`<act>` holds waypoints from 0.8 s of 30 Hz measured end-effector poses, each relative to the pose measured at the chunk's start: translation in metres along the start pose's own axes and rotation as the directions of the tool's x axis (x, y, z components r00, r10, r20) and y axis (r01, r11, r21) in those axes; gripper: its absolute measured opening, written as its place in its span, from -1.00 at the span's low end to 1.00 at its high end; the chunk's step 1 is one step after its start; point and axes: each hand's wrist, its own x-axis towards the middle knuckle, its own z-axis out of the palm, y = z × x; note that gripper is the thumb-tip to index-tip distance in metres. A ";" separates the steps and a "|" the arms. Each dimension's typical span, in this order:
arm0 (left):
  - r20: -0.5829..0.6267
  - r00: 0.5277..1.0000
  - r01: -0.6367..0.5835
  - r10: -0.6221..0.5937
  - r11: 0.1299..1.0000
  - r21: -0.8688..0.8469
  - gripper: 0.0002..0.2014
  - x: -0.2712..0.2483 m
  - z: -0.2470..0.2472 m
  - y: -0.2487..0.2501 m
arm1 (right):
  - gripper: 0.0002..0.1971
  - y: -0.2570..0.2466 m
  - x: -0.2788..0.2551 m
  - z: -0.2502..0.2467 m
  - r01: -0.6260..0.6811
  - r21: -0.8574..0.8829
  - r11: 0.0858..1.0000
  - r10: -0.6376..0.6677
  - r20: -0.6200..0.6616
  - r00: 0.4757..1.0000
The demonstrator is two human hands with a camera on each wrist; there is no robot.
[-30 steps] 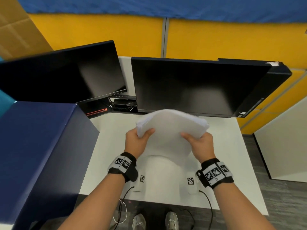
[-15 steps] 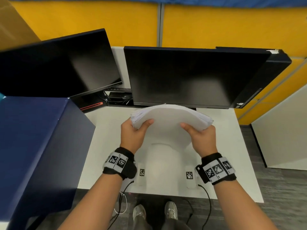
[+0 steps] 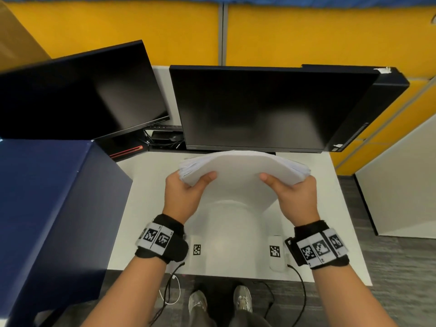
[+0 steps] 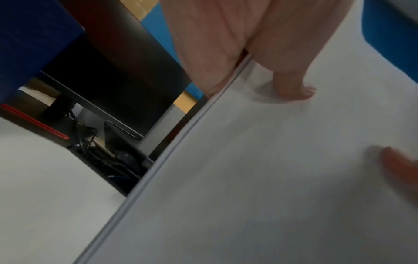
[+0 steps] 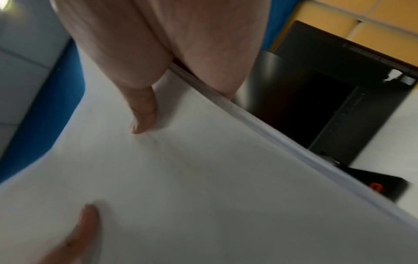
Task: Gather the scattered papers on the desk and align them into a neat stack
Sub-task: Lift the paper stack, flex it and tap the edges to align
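At the centre of the head view, the left hand (image 3: 182, 193) and right hand (image 3: 295, 197) grip opposite side edges of a bowed stack of papers (image 3: 240, 171), raised above the white bench (image 3: 153, 208). Each thumb lies on top, fingers clamped underneath. Both forearms reach up from the lower frame.

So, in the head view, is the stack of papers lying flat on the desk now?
No, the left hand and right hand hold the stack of papers bowed upward above the white desk.
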 end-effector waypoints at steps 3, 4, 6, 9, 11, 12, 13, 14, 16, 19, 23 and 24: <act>-0.002 0.995 0.101 -0.101 0.995 -0.013 -0.64 -0.008 0.007 -0.012 | -0.66 0.013 0.000 -0.002 -0.066 -0.049 0.997 0.069 0.070 0.995; -0.013 0.990 0.138 -0.139 0.990 -0.025 -0.62 -0.011 0.009 -0.017 | -0.63 0.017 -0.003 -0.001 -0.091 -0.070 0.993 0.096 0.077 0.992; -0.025 0.991 0.134 -0.135 0.989 -0.060 -0.53 -0.014 0.013 -0.019 | -0.58 0.021 -0.006 -0.002 -0.099 -0.052 0.994 0.102 0.059 0.993; -0.055 0.996 0.057 -0.068 0.982 -0.181 -0.56 -0.012 0.021 -0.005 | -0.55 0.012 -0.006 0.002 -0.089 0.051 0.995 0.090 -0.015 0.996; -0.146 0.986 0.048 -0.078 0.979 -0.200 -0.70 -0.007 0.027 0.006 | -0.69 0.006 -0.001 0.008 -0.109 0.056 0.992 0.115 -0.112 0.987; -0.199 0.975 0.063 -0.099 0.982 -0.179 -0.79 -0.003 0.031 0.010 | -0.79 0.003 0.004 0.011 -0.129 0.043 0.991 0.135 -0.165 0.977; -0.237 0.964 0.082 -0.122 0.982 -0.168 -0.86 0.000 0.033 0.011 | -0.86 0.002 0.008 0.013 -0.139 0.022 0.990 0.141 -0.207 0.968; -0.248 0.958 0.097 -0.141 0.978 -0.183 -0.90 0.003 0.035 0.011 | -0.92 0.001 0.011 0.014 -0.132 0.007 0.991 0.130 -0.224 0.966; -0.252 0.956 0.102 -0.152 0.974 -0.201 -0.89 0.009 0.035 0.010 | -0.97 0.001 0.016 0.015 -0.108 0.004 0.994 0.106 -0.229 0.968; -0.230 0.966 0.091 -0.119 0.988 -0.129 -0.95 0.009 0.035 0.009 | -0.92 0.001 0.018 0.012 -0.087 -0.016 0.996 0.081 -0.237 0.968; 0.016 0.996 0.088 -0.086 0.987 -0.132 -0.47 0.009 0.026 -0.005 | -0.54 0.014 0.011 -0.004 -0.102 0.015 0.995 0.102 0.017 0.995; 0.078 0.990 0.126 -0.120 0.988 -0.087 -0.37 0.010 0.023 -0.013 | -0.50 0.019 0.009 -0.005 -0.137 -0.006 0.991 0.137 0.050 0.989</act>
